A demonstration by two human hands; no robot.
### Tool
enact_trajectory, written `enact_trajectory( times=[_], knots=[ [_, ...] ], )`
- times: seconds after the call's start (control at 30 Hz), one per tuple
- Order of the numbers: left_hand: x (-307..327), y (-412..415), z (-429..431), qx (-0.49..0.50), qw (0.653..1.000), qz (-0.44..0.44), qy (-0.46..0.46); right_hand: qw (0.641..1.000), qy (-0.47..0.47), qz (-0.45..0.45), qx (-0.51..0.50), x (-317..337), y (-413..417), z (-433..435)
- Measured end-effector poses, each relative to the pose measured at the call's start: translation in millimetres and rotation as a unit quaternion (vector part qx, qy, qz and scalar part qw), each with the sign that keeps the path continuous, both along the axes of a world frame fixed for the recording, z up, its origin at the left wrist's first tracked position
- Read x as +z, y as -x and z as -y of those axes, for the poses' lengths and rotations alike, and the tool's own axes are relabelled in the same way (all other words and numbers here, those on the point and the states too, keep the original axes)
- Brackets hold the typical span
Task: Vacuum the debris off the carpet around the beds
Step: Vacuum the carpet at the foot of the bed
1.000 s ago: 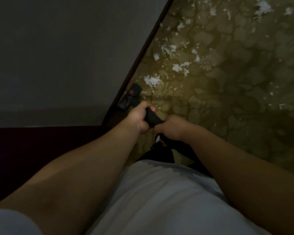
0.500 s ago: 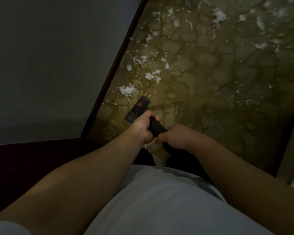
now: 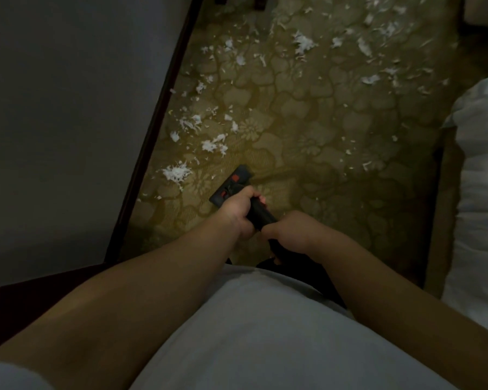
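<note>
Both hands hold a black vacuum wand (image 3: pixel 261 215). My left hand (image 3: pixel 238 211) grips it higher up, and my right hand (image 3: pixel 289 232) grips it just behind. The black floor head (image 3: pixel 231 185) with red marks lies flat on the patterned olive carpet (image 3: pixel 307 130). A clump of white debris (image 3: pixel 176 173) lies just left of the head. More white scraps (image 3: pixel 212 144) spread ahead of it, and several flakes (image 3: pixel 303 43) lie farther up the carpet.
A grey bed (image 3: pixel 68 108) with a dark wooden edge (image 3: pixel 155 119) runs along the left. A second bed with white bedding (image 3: pixel 482 178) stands at the right. Dark furniture legs (image 3: pixel 258 2) show at the top.
The floor head has slid right, away from the left bed's edge and off the nearest debris clump. The view has swung right, bringing the white bedding into sight.
</note>
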State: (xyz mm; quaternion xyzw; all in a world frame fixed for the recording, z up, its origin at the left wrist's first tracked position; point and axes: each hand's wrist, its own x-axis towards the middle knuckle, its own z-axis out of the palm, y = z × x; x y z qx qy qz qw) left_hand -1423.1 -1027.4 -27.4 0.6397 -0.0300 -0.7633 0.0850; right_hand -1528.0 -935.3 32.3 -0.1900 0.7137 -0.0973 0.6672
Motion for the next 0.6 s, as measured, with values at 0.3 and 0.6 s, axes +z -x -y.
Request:
enact_trajectory(
  times=[0.3, 0.6],
  knots=[
    [-13, -15, 86, -0.070, 0.996, 0.013, 0.051, 0.999, 0.008, -0.035, -0.035, -5, -24, 76],
    [-14, -79, 232, -0.129, 0.991, 0.014, 0.032, 0.994, -0.013, -0.003, -0.104, -19, -99, 210]
  ],
)
